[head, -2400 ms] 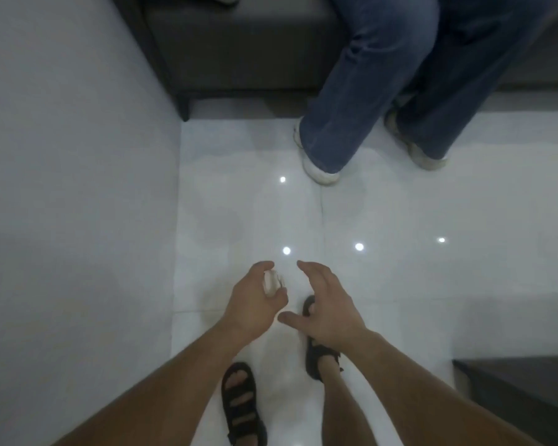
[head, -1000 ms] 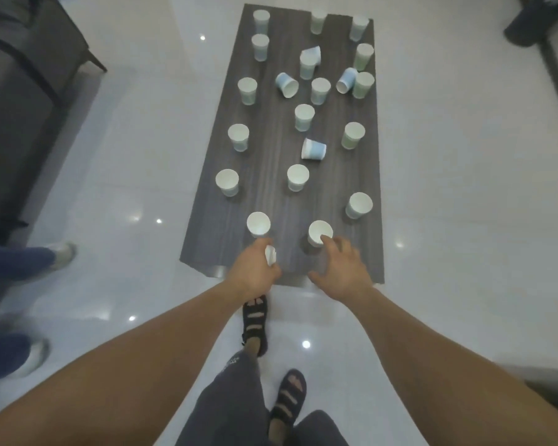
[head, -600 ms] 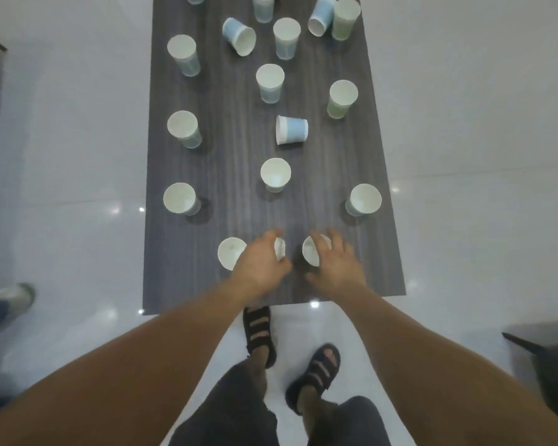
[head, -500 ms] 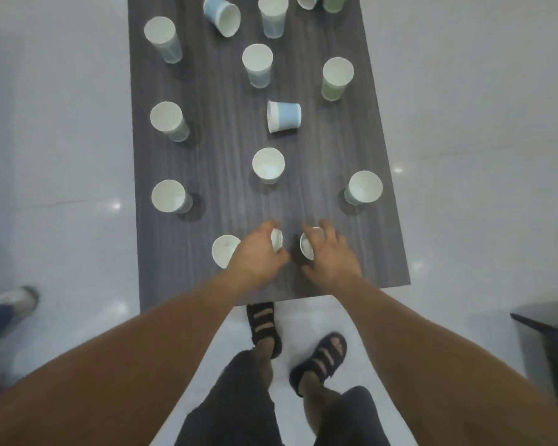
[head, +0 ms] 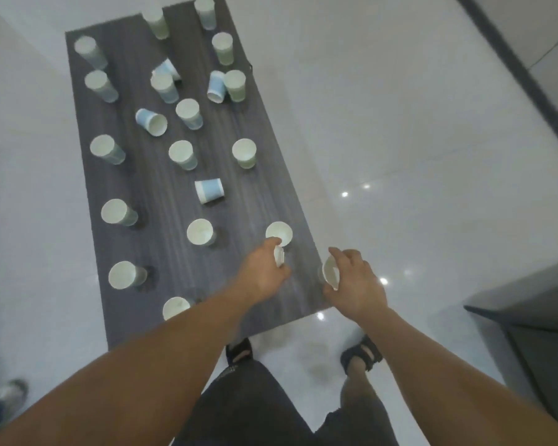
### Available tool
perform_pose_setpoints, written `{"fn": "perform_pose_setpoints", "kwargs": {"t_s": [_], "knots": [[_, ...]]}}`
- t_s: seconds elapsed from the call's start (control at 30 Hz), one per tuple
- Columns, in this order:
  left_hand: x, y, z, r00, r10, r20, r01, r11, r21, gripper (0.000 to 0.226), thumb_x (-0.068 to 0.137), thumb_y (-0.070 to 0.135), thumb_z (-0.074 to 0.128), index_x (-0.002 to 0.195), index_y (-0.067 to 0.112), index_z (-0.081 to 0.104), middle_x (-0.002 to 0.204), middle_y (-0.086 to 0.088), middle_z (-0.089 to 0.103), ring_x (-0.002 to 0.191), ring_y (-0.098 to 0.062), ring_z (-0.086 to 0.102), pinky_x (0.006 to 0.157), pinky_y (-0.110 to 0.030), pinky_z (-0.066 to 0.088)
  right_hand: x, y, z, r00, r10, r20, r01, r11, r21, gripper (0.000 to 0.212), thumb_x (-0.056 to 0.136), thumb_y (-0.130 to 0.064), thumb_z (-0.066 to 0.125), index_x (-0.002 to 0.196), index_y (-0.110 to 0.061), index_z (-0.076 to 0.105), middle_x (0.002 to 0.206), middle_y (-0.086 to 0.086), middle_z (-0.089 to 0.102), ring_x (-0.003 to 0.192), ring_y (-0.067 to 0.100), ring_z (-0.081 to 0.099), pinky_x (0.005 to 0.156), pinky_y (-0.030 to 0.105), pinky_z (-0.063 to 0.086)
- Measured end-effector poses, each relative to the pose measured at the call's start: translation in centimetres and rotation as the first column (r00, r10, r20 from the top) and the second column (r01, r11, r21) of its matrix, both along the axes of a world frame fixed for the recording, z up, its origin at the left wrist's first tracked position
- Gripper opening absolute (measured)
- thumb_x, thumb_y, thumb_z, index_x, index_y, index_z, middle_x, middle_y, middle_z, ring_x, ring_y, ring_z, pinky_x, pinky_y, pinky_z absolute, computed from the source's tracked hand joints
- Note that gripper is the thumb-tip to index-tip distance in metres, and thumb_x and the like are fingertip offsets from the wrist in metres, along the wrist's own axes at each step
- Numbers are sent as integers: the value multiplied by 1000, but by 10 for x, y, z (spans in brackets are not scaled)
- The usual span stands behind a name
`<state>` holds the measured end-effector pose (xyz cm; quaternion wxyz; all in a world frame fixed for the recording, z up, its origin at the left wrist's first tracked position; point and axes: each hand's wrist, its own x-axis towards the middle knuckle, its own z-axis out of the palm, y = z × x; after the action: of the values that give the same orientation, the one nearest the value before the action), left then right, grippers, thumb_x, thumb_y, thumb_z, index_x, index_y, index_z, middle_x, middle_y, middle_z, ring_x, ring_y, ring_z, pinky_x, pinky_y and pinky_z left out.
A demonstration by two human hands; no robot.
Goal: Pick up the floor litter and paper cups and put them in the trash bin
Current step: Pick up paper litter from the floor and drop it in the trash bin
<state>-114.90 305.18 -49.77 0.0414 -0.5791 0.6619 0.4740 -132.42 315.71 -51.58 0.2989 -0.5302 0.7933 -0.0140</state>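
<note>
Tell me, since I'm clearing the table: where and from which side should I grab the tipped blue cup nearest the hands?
Grip the blue cup round its side wall from above, thumb on the near side, fingers on the far. It lies on the table with its mouth pointing left, so the rim gives no top hold, and a nudge might roll it.

Glossy white floor tiles (head: 400, 123) threw back small bright light spots (head: 344, 194); a long dark wood-grain table (head: 149, 194) stood there, dark furniture (head: 535, 317) at right.
</note>
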Motion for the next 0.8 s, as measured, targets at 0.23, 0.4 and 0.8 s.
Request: {"fn": "perform_pose_setpoints", "kwargs": {"t_s": [0.23,0.4,0.8], "knots": [[-170,12,80,992,-113,-48,104,981,-162,60,84,24,62,139,21,39,133,-7,52,114,-28,54,94,-38,49,-160,33,89,995,-85,-53,79,991,-112,73,84,-44,59,148,-28,26,136,0,38,111,24,50,81,36,48],[-280,21,124,974,-203,-97,171,949,-264,61,84,26,61,141,22,38,135,-8,50,116,-28,52,95,-38,48,-263,42,140,979,-192,-74,177,969,-174,78,82,-42,61,148,-29,22,138,1,36,116,26,48,85,38,46],[-405,-59,150,973,-210,-92,171,932,-318,61,85,24,61,141,20,38,131,-9,53,111,-27,56,87,-32,49,-403,-30,171,975,-210,-71,190,957,-222,75,84,-48,56,148,-31,22,140,-1,35,117,24,47,87,37,45]]}}
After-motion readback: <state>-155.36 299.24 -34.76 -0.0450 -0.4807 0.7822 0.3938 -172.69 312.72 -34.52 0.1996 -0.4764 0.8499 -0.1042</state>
